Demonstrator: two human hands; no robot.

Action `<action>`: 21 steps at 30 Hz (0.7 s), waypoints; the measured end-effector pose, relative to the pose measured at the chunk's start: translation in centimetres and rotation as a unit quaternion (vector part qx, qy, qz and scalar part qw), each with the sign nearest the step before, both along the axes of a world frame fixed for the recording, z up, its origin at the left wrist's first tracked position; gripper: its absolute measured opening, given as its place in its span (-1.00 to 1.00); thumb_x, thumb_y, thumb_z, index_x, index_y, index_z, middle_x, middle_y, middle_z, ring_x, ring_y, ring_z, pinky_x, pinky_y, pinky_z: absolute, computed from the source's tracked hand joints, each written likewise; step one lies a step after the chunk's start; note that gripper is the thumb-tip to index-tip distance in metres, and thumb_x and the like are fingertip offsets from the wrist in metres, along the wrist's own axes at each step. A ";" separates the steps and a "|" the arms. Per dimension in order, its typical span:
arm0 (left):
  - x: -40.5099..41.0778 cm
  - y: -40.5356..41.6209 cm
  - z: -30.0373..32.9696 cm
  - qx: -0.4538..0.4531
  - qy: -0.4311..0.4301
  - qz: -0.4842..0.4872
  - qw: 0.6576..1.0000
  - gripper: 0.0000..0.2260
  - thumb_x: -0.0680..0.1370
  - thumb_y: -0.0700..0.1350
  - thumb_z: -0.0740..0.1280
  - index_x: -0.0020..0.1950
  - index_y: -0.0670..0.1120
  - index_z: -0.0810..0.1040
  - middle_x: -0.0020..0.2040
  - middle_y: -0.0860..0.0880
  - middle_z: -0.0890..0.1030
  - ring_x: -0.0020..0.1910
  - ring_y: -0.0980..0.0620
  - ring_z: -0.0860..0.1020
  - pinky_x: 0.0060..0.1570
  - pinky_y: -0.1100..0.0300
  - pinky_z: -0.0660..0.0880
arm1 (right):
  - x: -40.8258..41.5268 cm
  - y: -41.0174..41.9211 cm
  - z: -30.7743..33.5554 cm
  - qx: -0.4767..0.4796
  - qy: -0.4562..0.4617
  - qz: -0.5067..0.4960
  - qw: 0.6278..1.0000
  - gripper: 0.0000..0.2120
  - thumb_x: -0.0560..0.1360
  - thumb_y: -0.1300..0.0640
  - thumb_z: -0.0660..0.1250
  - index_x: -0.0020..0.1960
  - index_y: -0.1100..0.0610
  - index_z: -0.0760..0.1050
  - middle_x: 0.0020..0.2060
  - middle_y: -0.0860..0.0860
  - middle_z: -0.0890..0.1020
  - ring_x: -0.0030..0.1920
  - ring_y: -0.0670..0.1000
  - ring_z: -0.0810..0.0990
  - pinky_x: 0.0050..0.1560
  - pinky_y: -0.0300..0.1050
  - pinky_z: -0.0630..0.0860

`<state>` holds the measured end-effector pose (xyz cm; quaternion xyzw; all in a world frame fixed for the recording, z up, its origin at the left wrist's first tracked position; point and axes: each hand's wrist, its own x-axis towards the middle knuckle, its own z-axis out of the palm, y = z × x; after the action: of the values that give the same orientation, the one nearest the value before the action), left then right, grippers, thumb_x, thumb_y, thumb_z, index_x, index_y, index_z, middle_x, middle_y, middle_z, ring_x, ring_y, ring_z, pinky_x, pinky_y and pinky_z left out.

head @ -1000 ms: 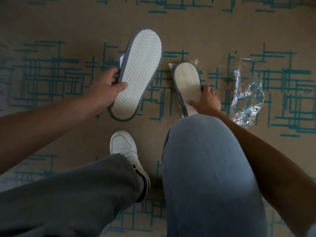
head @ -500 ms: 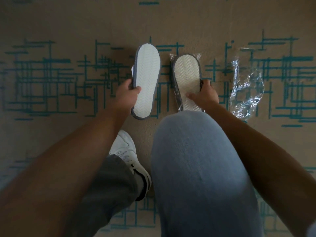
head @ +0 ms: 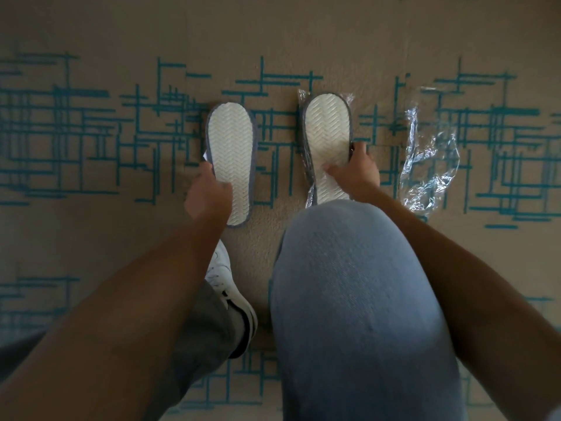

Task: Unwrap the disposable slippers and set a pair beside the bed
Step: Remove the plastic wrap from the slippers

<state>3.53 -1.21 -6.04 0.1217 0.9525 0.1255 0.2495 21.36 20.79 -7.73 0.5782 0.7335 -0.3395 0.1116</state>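
Two grey-edged slippers lie sole-up on the carpet, their white ridged soles facing me. The unwrapped slipper (head: pixel 231 153) is on the left, and my left hand (head: pixel 209 192) grips its left edge near the heel. The right slipper (head: pixel 328 132) still sits in clear plastic that sticks out around the toe and heel. My right hand (head: pixel 358 171) holds that wrapped slipper at its right side, thumb on the sole. My raised knee hides its heel end.
An empty crumpled clear wrapper (head: pixel 428 165) lies on the carpet to the right of the slippers. My knee in grey-blue trousers (head: pixel 358 299) fills the lower middle. My white shoe (head: pixel 227 284) stands below the left slipper. Beige carpet with teal lines (head: pixel 91 141) surrounds everything.
My left hand has brought the unwrapped slipper down from a raised, tilted position to lie flat beside the wrapped one. My right hand has stayed on the wrapped slipper.
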 end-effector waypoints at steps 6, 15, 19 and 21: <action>-2.9 1.2 1.5 -0.106 0.002 -0.136 0.985 -0.45 0.53 0.05 0.32 0.43 -0.18 0.30 0.31 -0.25 0.48 0.24 -0.27 0.51 0.14 -0.12 0.48 | -0.6 1.2 1.8 -0.041 0.055 -0.008 0.998 -0.35 0.42 -0.07 0.56 0.37 0.14 0.38 0.18 0.08 0.63 0.13 0.11 0.64 0.17 0.10 0.63; -12.3 13.2 22.5 0.058 -0.169 -0.342 0.923 -0.54 0.55 0.21 0.29 0.24 -0.13 0.55 0.06 -0.06 0.65 0.04 -0.04 0.62 0.09 0.12 0.52 | -6.4 4.3 18.9 -0.013 0.361 -0.012 0.933 -0.47 0.42 -0.14 0.53 0.29 0.08 0.55 -0.10 -0.05 0.75 -0.15 -0.10 0.71 -0.01 -0.08 0.68; -12.0 12.3 26.5 0.289 -0.234 -0.237 0.898 -0.84 0.63 0.03 0.29 0.01 0.00 0.61 -0.13 0.06 0.71 -0.10 0.10 0.68 0.10 0.03 0.60 | -8.0 2.4 25.6 -0.029 0.416 -0.002 0.909 -0.61 0.50 -0.05 0.51 0.20 0.14 0.56 -0.17 -0.06 0.73 -0.22 -0.20 0.70 -0.14 -0.18 0.65; -11.6 11.1 27.4 0.376 -0.305 -0.187 0.855 -0.87 0.54 0.01 0.34 -0.02 -0.01 0.63 -0.15 0.06 0.71 -0.14 0.10 0.66 -0.02 0.11 0.59 | -7.3 0.7 27.0 -0.070 0.435 -0.011 0.897 -0.62 0.48 -0.08 0.51 0.16 0.13 0.58 -0.14 0.01 0.76 -0.16 -0.08 0.74 -0.10 0.00 0.68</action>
<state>-8.07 9.91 21.32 0.3372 0.6686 0.4559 0.4811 14.05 21.46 19.29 0.3713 0.6764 -0.6093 -0.1823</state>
